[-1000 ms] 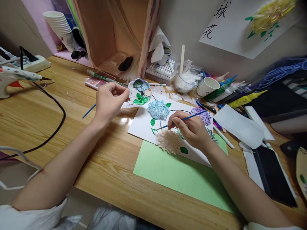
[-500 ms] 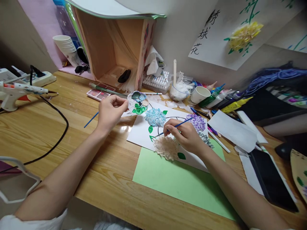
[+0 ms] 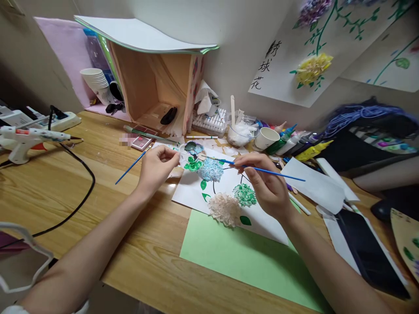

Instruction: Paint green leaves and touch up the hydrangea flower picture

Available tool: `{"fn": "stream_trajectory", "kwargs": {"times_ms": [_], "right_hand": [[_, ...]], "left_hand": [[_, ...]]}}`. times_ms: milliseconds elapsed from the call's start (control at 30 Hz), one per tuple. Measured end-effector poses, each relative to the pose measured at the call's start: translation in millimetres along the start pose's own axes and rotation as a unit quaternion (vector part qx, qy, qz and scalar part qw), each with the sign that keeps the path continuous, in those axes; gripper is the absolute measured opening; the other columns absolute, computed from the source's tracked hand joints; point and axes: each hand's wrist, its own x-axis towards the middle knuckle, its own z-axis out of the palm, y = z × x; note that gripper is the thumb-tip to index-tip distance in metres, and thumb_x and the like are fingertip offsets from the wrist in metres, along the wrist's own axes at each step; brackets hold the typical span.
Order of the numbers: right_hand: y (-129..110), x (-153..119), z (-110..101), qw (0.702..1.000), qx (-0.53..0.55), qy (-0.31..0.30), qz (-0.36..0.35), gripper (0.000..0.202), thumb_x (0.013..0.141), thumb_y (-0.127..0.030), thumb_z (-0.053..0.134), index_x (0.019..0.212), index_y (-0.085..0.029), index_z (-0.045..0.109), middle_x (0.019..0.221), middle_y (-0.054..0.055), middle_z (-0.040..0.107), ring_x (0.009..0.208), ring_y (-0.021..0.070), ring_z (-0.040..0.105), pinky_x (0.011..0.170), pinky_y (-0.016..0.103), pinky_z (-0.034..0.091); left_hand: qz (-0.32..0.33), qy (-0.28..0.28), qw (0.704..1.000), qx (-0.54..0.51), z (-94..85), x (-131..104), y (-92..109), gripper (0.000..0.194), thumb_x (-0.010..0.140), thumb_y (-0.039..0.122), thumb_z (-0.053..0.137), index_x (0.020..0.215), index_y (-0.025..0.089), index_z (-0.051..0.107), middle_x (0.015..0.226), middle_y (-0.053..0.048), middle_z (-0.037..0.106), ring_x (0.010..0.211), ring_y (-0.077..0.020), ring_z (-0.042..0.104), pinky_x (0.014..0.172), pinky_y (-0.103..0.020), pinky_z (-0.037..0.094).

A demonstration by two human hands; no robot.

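Between its thumb and fingers, my left hand (image 3: 160, 168) holds the edge of a round paint palette (image 3: 192, 153) with green, blue and dark paint. My right hand (image 3: 263, 181) grips a blue paintbrush (image 3: 268, 171), its tip at the palette's right side. Below lies a white sheet (image 3: 190, 188) bearing a blue textured flower (image 3: 212, 169), a beige one (image 3: 224, 209) and a green-white one (image 3: 245, 194), with painted green leaves and dark stems. My right hand hides part of the sheet. Green paper (image 3: 229, 257) lies partly under it.
A glue gun (image 3: 29, 138) with a black cord lies left. Another brush (image 3: 131, 168) rests beside my left hand. Behind are an open box (image 3: 153, 83), markers (image 3: 211, 120), a paper cup (image 3: 266, 138) and paint bottles (image 3: 284, 139). A dark tablet-like object (image 3: 369, 248) lies right.
My right hand has lifted the brush from the leaf outline on the sheet and moved its tip up to the palette. The view has shifted, and the green-white flower now shows.
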Motion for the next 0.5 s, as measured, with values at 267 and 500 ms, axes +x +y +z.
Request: {"fn": "stream_trajectory", "kwargs": {"times_ms": [267, 500], "right_hand": [[-0.2, 3.2, 9.6, 0.990, -0.094, -0.086, -0.059, 0.015, 0.096, -0.020, 0.043, 0.099, -0.022, 0.057, 0.091, 0.006, 0.065, 0.086, 0.0181, 0.060, 0.076, 0.033, 0.048], [1.4, 2.6, 11.7, 0.989, -0.098, -0.099, -0.056, 0.015, 0.096, -0.022, 0.043, 0.100, -0.023, 0.058, 0.092, 0.006, 0.067, 0.086, 0.0193, 0.062, 0.076, 0.035, 0.050]], "left_hand": [[0.007, -0.034, 0.999, -0.005, 3.7, -5.1, -4.3, 0.013, 0.068, 0.029, 0.071, 0.066, 0.019, 0.063, 0.069, -0.002, 0.070, 0.065, -0.0161, 0.067, 0.065, -0.026, 0.053], [0.008, -0.035, 0.999, -0.006, 4.7, -6.0, -4.3, 0.013, 0.068, 0.029, 0.071, 0.066, 0.019, 0.063, 0.069, -0.002, 0.070, 0.066, -0.0164, 0.067, 0.066, -0.027, 0.054]]}}
